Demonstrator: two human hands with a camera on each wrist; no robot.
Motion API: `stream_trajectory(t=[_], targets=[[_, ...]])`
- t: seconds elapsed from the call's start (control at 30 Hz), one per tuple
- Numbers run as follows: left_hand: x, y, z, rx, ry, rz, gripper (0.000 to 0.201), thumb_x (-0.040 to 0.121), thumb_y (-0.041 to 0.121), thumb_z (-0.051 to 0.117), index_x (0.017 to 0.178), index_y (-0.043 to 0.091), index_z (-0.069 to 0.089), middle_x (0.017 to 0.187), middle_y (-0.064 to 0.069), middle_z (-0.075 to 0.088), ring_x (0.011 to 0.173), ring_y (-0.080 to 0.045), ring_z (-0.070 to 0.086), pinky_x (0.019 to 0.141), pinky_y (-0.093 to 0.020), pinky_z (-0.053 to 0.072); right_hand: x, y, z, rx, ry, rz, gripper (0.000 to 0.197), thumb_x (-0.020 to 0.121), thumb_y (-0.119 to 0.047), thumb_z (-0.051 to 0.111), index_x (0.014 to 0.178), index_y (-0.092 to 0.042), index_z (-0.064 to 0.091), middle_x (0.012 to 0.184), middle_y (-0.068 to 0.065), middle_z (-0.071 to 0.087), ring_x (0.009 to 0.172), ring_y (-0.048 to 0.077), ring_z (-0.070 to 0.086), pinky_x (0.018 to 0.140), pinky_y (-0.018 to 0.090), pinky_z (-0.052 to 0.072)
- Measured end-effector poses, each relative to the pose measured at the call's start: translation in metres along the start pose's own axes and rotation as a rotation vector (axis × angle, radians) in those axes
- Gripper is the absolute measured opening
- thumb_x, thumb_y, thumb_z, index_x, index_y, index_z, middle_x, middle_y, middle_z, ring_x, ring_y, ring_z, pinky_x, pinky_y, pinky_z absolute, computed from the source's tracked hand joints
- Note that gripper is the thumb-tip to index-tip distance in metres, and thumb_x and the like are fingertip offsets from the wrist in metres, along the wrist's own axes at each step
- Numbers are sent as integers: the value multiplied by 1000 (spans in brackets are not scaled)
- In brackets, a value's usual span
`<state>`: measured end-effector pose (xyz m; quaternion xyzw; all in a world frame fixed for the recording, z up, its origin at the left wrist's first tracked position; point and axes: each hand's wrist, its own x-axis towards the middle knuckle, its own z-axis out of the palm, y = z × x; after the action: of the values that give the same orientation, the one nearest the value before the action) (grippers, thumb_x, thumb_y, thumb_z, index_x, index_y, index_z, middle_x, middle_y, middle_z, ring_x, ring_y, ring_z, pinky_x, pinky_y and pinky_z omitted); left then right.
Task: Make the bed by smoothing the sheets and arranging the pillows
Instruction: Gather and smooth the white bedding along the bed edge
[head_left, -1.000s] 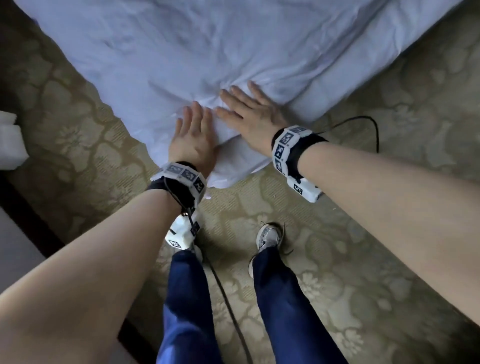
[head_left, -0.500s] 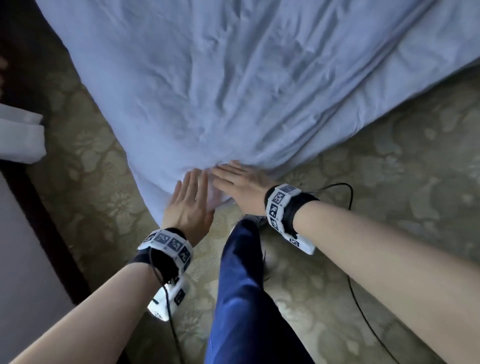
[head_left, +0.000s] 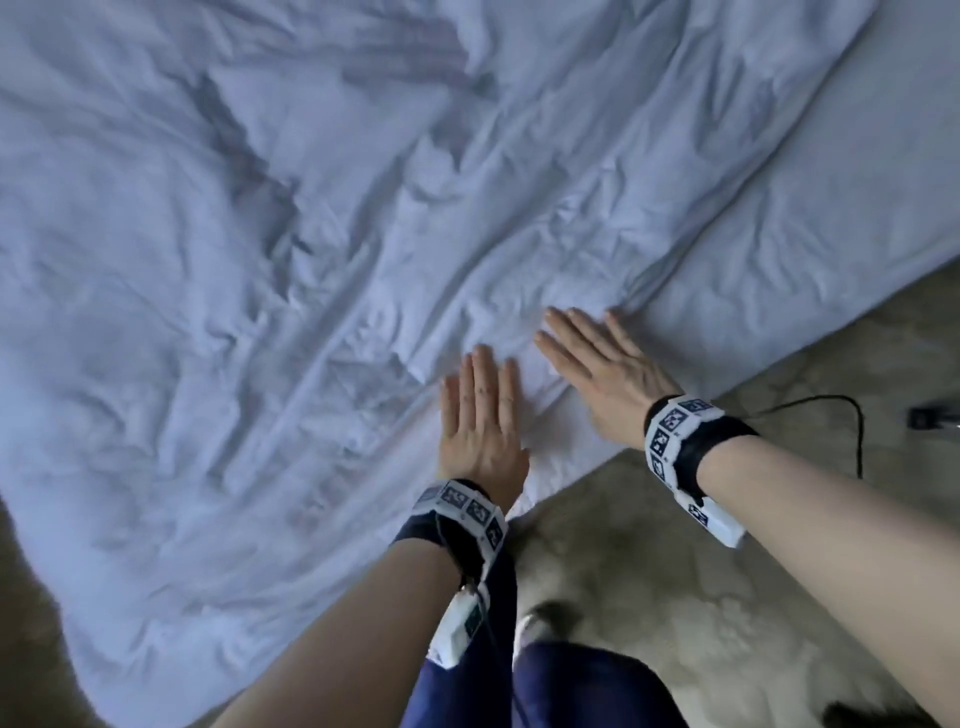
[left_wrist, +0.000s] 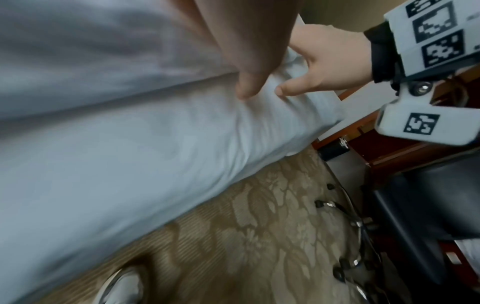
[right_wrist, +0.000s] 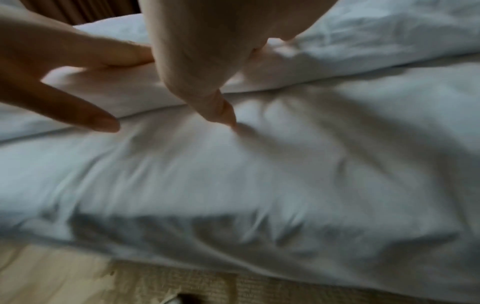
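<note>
A wrinkled white duvet (head_left: 311, 260) covers the bed and fills most of the head view. Near its lower corner, my left hand (head_left: 480, 410) lies flat on the fabric with fingers straight and together. My right hand (head_left: 597, 364) rests flat just to its right, fingers spread, beside a fold where the duvet meets the smoother sheet (head_left: 831, 218). In the left wrist view, my left hand (left_wrist: 246, 61) and right hand (left_wrist: 324, 61) press on the bed's edge (left_wrist: 182, 154). The right wrist view shows straight fingers (right_wrist: 205, 98) pressing the white fabric (right_wrist: 259, 174). No pillow is in the head view.
Patterned beige carpet (head_left: 675, 597) surrounds the bed. A black cable (head_left: 841, 410) lies on the floor at right. My legs in blue trousers (head_left: 571, 691) and a shoe (head_left: 540, 621) stand by the bed's edge. Dark wooden furniture (left_wrist: 402, 154) and cables (left_wrist: 358, 226) sit near the bed.
Both hands have slid up from the bed's corner onto the duvet top, still flat. The view has risen, showing far more of the bed.
</note>
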<state>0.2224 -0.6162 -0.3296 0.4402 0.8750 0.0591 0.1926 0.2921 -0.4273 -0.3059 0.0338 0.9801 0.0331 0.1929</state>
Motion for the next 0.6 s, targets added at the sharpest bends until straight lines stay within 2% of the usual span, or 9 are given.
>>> stream_trajectory(t=[0.07,0.1,0.2,0.27,0.33,0.43,0.5,0.57,0.6], targets=[[35,16,-1,-14,10,-58,109,66,22,77,153,-1,15,158,-30,5,148,-42,1,117,-61,11,15,26,0,7,48,15,90,75,-8,44,156,-16,7,163,11,-3,150,30,1,119,54,7],[47,22,-4,-7,0,-73,110,65,22,76,153,-1,14,157,-31,4,148,-42,0,116,-61,10,25,35,0,5,71,2,92,74,-7,49,156,-18,10,163,11,0,150,31,4,119,55,7],[70,28,-5,45,-48,-75,124,61,36,78,153,-2,5,157,-33,-3,147,-45,-4,116,-62,7,56,70,1,-25,48,-60,107,69,-6,61,156,-27,2,163,10,-7,150,30,-1,119,56,2],[76,24,-7,61,-77,-67,131,57,46,80,153,-2,4,156,-33,-4,146,-45,-4,116,-62,9,76,93,-4,-56,-17,-93,110,71,-6,59,154,-30,-8,161,8,-17,149,28,-9,119,54,-3],[79,19,-10,80,-85,-55,129,63,55,76,154,-1,3,157,-31,-6,147,-44,-5,116,-61,11,92,111,-10,-92,-39,-158,105,75,-3,54,153,-31,-10,161,5,-18,149,27,-9,119,51,-6],[82,14,-11,91,-92,-69,121,74,61,66,153,0,-2,158,-27,-8,147,-42,-7,118,-59,8,109,130,-11,-65,-50,-307,97,78,6,48,155,-24,-2,162,9,-10,150,28,-3,120,48,-7],[84,19,-11,76,-84,-122,110,82,61,57,154,0,1,160,-25,-4,148,-39,-3,119,-57,8,111,136,-7,-27,-32,-406,92,75,13,49,155,-14,11,161,18,5,148,35,10,119,48,-2],[87,30,-14,48,-60,-178,98,88,51,55,154,0,3,160,-22,0,149,-36,-1,120,-55,8,106,139,0,24,-16,-480,79,76,15,37,152,-4,23,156,25,21,144,41,22,118,47,4],[90,37,-14,34,-47,-211,92,90,38,58,154,1,3,161,-20,0,149,-33,-1,121,-52,7,103,141,1,55,-18,-497,73,78,10,24,150,-2,26,155,26,24,143,42,24,118,48,6]])
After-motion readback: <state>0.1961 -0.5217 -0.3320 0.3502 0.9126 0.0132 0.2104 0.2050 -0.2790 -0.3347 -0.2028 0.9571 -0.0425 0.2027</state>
